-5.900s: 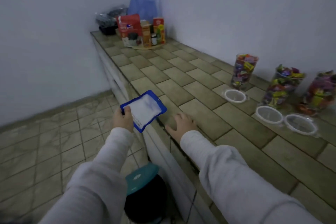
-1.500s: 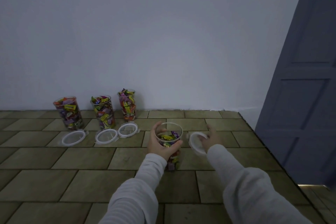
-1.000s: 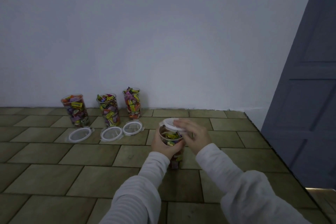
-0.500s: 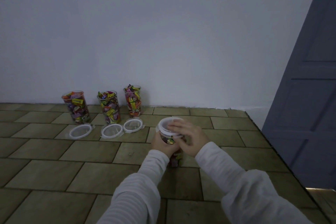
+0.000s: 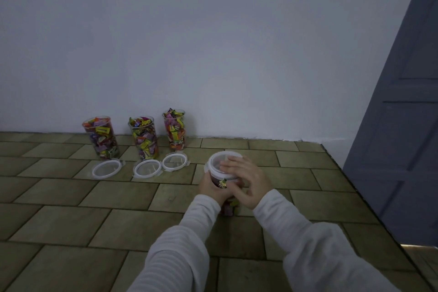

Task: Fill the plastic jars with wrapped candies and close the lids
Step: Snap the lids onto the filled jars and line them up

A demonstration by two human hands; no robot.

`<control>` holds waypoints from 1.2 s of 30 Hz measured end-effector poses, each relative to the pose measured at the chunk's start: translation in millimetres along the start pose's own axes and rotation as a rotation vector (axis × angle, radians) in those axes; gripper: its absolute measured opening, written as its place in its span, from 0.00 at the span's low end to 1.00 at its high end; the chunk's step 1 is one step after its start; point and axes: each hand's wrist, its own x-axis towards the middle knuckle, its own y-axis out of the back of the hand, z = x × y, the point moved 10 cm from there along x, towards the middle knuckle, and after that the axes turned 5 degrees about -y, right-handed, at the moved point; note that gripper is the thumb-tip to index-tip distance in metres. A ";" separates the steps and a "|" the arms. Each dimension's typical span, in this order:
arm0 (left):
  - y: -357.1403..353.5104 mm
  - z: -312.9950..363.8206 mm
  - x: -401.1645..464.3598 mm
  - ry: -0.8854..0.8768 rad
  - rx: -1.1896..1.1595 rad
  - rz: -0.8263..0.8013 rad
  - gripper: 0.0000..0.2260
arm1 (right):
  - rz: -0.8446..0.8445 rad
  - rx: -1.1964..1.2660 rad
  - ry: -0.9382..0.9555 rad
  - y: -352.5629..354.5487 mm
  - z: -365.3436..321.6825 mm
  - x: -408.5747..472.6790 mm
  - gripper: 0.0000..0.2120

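On the tiled counter point(image 5: 123, 194) stands a clear plastic jar point(image 5: 222, 183) of wrapped candies, and my left hand point(image 5: 211, 189) grips its side. A white-rimmed lid point(image 5: 216, 160) sits on its mouth. My right hand point(image 5: 247, 179) lies over that lid, fingers across the top and thumb curled under its rim against the jar. Three more jars full of candies point(image 5: 100, 137) point(image 5: 143, 138) point(image 5: 175, 131) stand open in a row against the wall. Each has a loose lid point(image 5: 106, 168) point(image 5: 147, 168) point(image 5: 175, 161) lying flat in front of it.
A white wall point(image 5: 213, 54) runs directly behind the jars. The counter ends at an edge on the right, with a grey-blue door point(image 5: 403, 137) beyond it. Bare tiles stretch to the left and in front of my arms.
My right hand picked the lid up from beside the jar, carried it over the mouth and set it down. Its fingers now spread over the top. My left hand kept its hold.
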 end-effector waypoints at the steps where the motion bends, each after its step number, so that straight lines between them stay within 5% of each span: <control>1: 0.7 -0.6 -0.7 -0.006 -0.006 0.004 0.27 | 0.004 0.001 -0.009 1.6 1.1 2.7 0.15; 13: -0.3 -14.8 0.6 0.025 0.002 -0.019 0.32 | 0.046 -0.152 0.047 2.1 4.4 -0.4 0.15; 17: -1.3 -20.5 -2.5 0.060 0.013 0.004 0.30 | 0.064 -0.033 -0.050 8.1 6.7 4.5 0.12; 20: -1.2 -25.3 -3.9 0.065 0.099 0.027 0.37 | 0.140 -0.166 -0.138 15.2 -0.9 15.1 0.14; 23: -4.5 -27.0 -1.5 0.024 0.174 -0.036 0.40 | 0.036 -0.341 -0.294 3.3 0.4 20.0 0.20; 29: -3.2 -23.8 0.8 -0.031 0.197 -0.073 0.41 | -0.085 -0.397 -0.469 -4.3 5.3 21.7 0.16; 36: -9.1 -32.9 3.1 0.015 0.140 -0.079 0.42 | 0.002 -0.377 -0.363 -4.8 3.3 20.9 0.15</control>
